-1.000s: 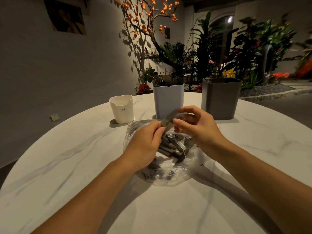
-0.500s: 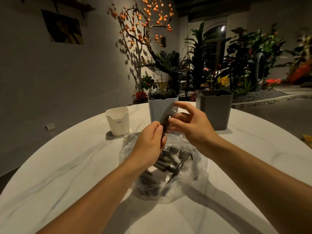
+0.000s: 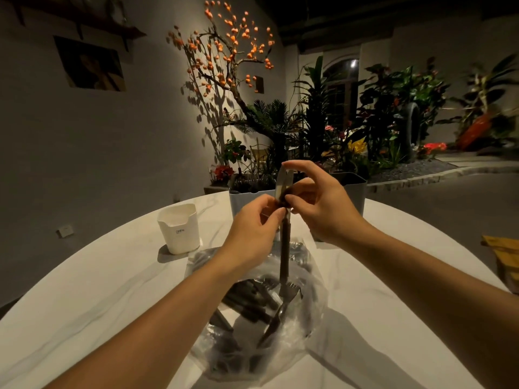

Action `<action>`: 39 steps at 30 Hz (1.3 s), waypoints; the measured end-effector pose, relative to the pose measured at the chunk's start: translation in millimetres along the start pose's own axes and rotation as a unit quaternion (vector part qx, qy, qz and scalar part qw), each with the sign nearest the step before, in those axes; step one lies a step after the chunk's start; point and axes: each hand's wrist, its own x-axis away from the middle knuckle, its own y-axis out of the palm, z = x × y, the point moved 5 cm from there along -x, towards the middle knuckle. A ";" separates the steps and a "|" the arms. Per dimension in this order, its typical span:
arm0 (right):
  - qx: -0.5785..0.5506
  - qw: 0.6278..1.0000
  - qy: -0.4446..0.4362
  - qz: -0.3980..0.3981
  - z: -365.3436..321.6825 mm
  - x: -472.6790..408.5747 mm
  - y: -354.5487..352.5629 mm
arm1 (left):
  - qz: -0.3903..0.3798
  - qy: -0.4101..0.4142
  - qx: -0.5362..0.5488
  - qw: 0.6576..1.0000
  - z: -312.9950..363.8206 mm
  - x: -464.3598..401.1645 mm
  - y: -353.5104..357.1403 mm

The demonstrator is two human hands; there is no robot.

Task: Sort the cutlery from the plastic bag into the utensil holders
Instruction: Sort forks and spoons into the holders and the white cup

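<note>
A knife (image 3: pixel 284 248) with a dark handle and a silver blade hangs upright above the clear plastic bag (image 3: pixel 309 327). My left hand (image 3: pixel 252 234) pinches it where the handle meets the blade. My right hand (image 3: pixel 323 203) pinches the blade, its forefinger on the tip. Inside the bag lie several dark-handled pieces, among them a fork (image 3: pixel 290 293). Behind my hands stand three utensil holders: a small white one (image 3: pixel 179 228) at the left, a light blue-grey one (image 3: pixel 244 199) in the middle and a dark grey one (image 3: pixel 354 192) at the right, both partly hidden by my hands.
Everything sits on a round white marble table (image 3: pixel 98 304). A yellow-brown object (image 3: pixel 502 256) lies at the table's right edge. Plants and a wall stand beyond the table's far rim.
Both hands have risen from the bag with the knife. It has swung from lying slanted to hanging upright, handle down. The bag has stayed on the table.
</note>
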 end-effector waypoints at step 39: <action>0.285 0.957 0.045 0.007 119.6 -103.6 -88.1 | -0.028 0.002 -0.161 0.986 -5.9 -171.0 72.9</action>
